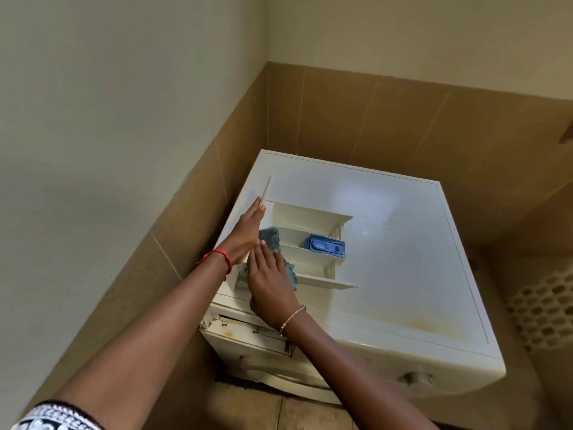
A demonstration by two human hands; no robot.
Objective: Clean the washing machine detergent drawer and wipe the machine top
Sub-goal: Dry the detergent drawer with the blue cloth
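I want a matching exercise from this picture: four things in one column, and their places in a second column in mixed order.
1 cloth
2 blue cap
3 drawer
4 basket

A on the machine top
B under the right hand
C at the picture's right edge
D in the drawer, not touched

Pairs: 1-B, 2-D, 3-A, 4-C.
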